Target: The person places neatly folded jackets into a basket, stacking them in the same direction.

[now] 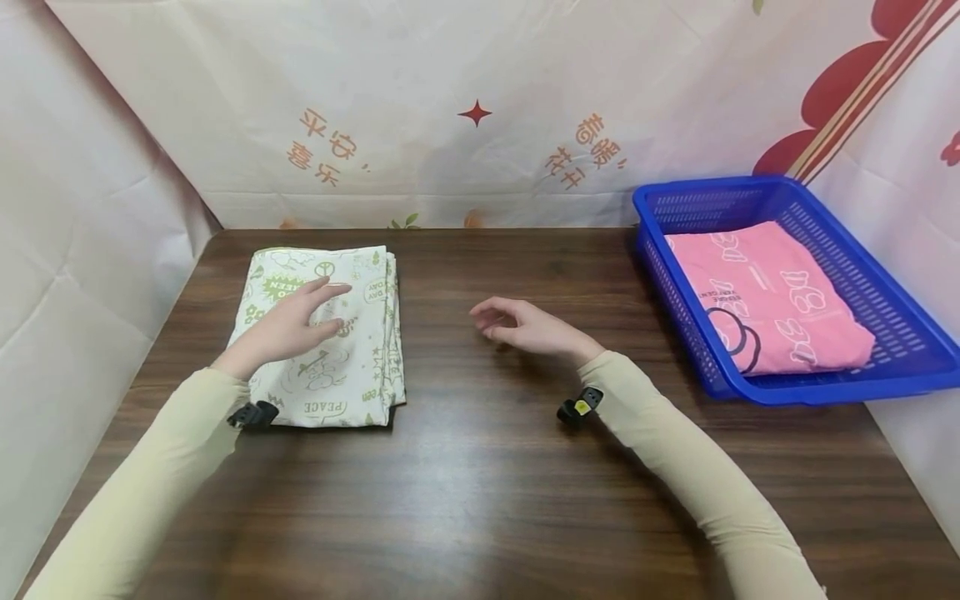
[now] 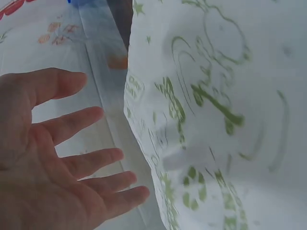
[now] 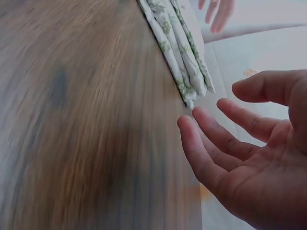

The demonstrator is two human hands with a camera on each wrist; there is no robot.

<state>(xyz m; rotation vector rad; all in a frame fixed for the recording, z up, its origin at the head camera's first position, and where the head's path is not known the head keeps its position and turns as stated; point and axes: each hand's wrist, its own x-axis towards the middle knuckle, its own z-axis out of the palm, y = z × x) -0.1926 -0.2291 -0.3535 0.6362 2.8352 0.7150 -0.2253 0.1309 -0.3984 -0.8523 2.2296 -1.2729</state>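
A folded white cloth with green prints (image 1: 322,375) lies on the left of the table, stacked in several layers. My left hand (image 1: 288,325) hovers over it with fingers spread and holds nothing; the left wrist view shows a gap between the fingers and the cloth (image 2: 216,120). Right of the cloth, above bare wood, is my right hand (image 1: 532,325), its fingers loosely bent and nothing in them. In the right wrist view the cloth's layered edge (image 3: 177,52) appears beyond the fingertips (image 3: 189,127).
A blue plastic basket (image 1: 720,385) stands at the table's right side. Inside it lies a folded pink cloth (image 1: 772,304) with white prints and dark rings. Printed white curtains (image 1: 450,67) hang behind the brown wooden table (image 1: 465,483) and at both sides.
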